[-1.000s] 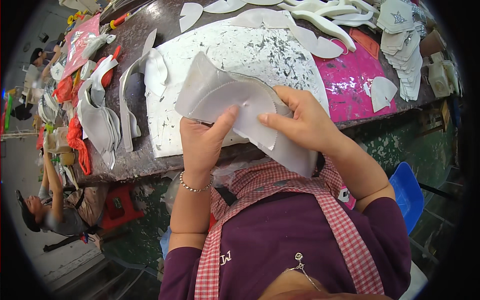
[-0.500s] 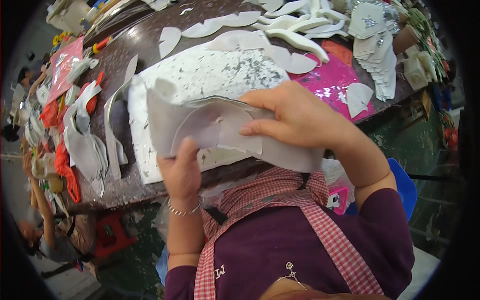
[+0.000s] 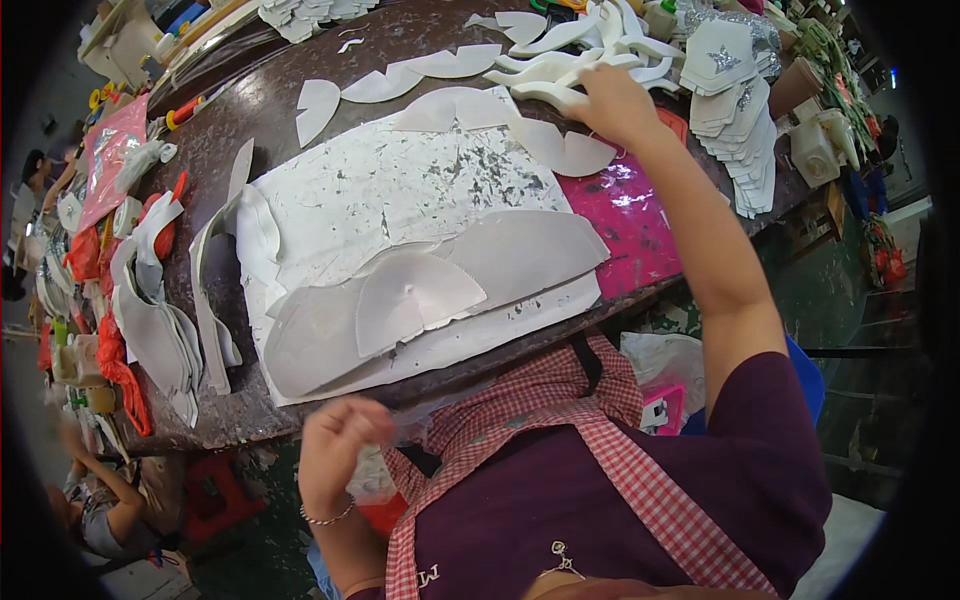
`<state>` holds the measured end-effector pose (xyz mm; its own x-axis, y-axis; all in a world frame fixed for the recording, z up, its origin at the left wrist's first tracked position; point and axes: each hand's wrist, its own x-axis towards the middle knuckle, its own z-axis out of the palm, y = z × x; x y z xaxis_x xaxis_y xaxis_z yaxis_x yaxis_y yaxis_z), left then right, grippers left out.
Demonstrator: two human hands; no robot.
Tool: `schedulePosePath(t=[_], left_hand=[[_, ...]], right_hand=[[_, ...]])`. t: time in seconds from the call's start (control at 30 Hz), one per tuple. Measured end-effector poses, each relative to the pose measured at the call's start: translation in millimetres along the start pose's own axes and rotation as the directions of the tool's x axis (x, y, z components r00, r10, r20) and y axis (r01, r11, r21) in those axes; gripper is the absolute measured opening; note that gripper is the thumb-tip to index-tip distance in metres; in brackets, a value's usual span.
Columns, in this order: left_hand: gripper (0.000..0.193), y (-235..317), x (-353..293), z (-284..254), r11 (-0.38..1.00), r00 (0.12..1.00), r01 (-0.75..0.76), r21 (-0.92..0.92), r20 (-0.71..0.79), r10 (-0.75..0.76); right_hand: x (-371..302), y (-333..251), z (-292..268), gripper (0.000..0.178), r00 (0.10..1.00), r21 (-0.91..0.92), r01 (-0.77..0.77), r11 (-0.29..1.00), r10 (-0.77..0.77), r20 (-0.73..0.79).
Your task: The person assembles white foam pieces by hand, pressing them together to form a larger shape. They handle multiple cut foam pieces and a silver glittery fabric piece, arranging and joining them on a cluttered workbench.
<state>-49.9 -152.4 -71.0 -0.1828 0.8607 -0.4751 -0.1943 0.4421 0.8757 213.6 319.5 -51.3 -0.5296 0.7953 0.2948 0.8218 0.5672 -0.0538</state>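
Observation:
My right hand (image 3: 620,108) reaches to the far side of the table, its fingers closed over the end of a curved white padded strip (image 3: 545,92) in a pile of similar strips. My left hand (image 3: 342,440) hangs by the near table edge, fingers curled, with nothing visible in them. Between my hands, a long pale grey curved sheet (image 3: 530,245) lies on a white, paint-flecked board (image 3: 330,225). On top of its left part rests a smaller fan-shaped grey piece (image 3: 415,300) with a notched edge.
Half-round white pieces (image 3: 455,62) line the board's far side. A glossy pink sheet (image 3: 630,225) lies right, near stacked white pieces with silver stars (image 3: 715,62). Curved grey pieces (image 3: 160,330) and orange-red bags (image 3: 115,350) crowd the left. Another person (image 3: 115,505) sits at lower left.
The grey sheet and fan-shaped piece, held up in both hands before, now lie on the board. My right hand has moved to the far strips; my left hand has drawn back toward me.

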Motion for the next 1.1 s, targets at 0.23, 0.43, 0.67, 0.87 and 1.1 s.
schedulePosePath(t=[0.23,0.43,0.67,0.87,1.1], left_hand=[[0.026,97.4,24.6,64.2,0.887,0.898,-0.399,0.234,0.297,0.325],[0.031,145.8,124.2,144.2,0.745,0.737,-0.662,0.085,-0.11,0.667],[0.027,132.2,133.1,147.7,0.865,0.863,-0.502,0.024,0.082,0.499],[0.029,125.7,135.3,149.2,0.858,0.858,-0.513,-0.002,-0.015,0.513],[0.04,166.5,165.4,164.3,0.872,0.879,-0.462,-0.164,0.049,0.475]], right_hand=[[-3.4,28.0,-35.2,0.035,0.99,0.599,-0.07,0.798,0.129,-0.056],[-60.8,-66.3,-91.7,0.033,0.911,0.97,-0.213,0.116,-0.334,0.24],[-101.8,-79.3,-85.3,0.033,0.846,0.91,-0.413,-0.023,-0.379,0.374],[-109.6,-71.8,-66.9,0.027,0.933,0.937,-0.331,-0.109,-0.186,0.307],[-119.6,9.3,-77.1,0.025,0.943,0.968,-0.058,-0.246,0.304,0.134]])
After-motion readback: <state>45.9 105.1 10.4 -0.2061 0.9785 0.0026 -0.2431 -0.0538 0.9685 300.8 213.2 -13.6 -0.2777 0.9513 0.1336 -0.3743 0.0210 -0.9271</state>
